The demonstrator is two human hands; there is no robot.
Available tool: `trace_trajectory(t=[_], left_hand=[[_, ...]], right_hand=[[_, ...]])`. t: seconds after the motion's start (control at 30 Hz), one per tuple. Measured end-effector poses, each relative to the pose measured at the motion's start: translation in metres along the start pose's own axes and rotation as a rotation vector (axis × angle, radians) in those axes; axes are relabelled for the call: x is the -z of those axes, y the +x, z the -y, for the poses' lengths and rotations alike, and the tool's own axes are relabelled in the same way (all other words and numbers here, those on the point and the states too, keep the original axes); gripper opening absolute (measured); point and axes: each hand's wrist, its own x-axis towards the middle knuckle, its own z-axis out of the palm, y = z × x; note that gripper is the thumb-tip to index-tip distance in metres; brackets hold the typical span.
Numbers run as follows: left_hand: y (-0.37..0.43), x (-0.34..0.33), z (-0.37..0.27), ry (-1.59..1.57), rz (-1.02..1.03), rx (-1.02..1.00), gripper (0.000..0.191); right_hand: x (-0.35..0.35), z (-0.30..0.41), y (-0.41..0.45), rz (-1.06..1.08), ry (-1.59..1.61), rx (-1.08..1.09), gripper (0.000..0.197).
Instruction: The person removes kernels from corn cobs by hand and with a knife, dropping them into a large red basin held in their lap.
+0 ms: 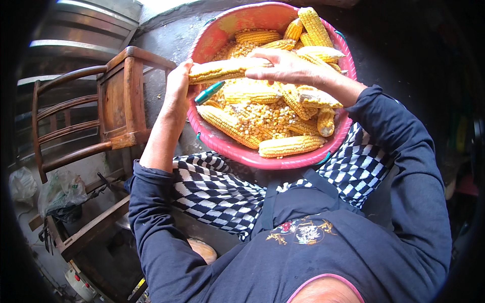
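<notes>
An ear of corn [223, 71] with yellow kernels is held nearly level above a pink basin [246, 161]. My left hand [180, 81] grips its left end. The fingers and thumb of my right hand [284, 67] close around its right end. Just below the ear, beside my left hand, a slim green object [209, 92] slants like a tool handle; I cannot tell whether that hand holds it. Loose kernels [261, 118] fill much of the basin. Several ears lie on them, among them a front ear [291, 146] and a tall ear [314, 26] leaning on the far rim.
Left of the basin is a wooden chair [119, 100]. Below it stand a wooden frame [94, 223] and a crumpled clear plastic bag [62, 189]. Scattered kernels dot the dark floor [159, 81]. My checkered trouser legs [219, 189] flank the basin's near side.
</notes>
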Motion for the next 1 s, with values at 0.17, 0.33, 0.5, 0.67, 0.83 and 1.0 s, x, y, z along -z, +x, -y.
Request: trace_trajectory(t=[0.17,0.33,0.5,0.67,0.83,1.0], left_hand=[[0.005,0.004,0.006,-0.054,0.034,0.085,0.026],[0.005,0.005,0.007,-0.06,0.065,0.053,0.026],[0.004,0.004,0.008,-0.064,0.085,0.03,0.025],[-0.02,-0.032,-0.005,0.147,0.107,-0.047,0.028],[-0.023,-0.026,-0.013,-0.136,0.616,-0.058,0.033],[-0.026,-0.024,-0.013,0.031,0.644,-0.078,0.033]], right_hand=[[0.0,-0.009,0.002,-0.02,-0.02,0.056,0.04],[-0.004,0.002,0.001,-0.087,0.291,-0.365,0.037],[0.011,-0.009,0.007,0.211,0.174,-0.113,0.049],[-0.004,0.001,0.005,0.028,-0.202,-0.021,0.069],[-0.007,-0.001,-0.001,0.089,-0.105,-0.041,0.071],[-0.002,0.0,-0.009,0.158,-0.081,-0.201,0.059]])
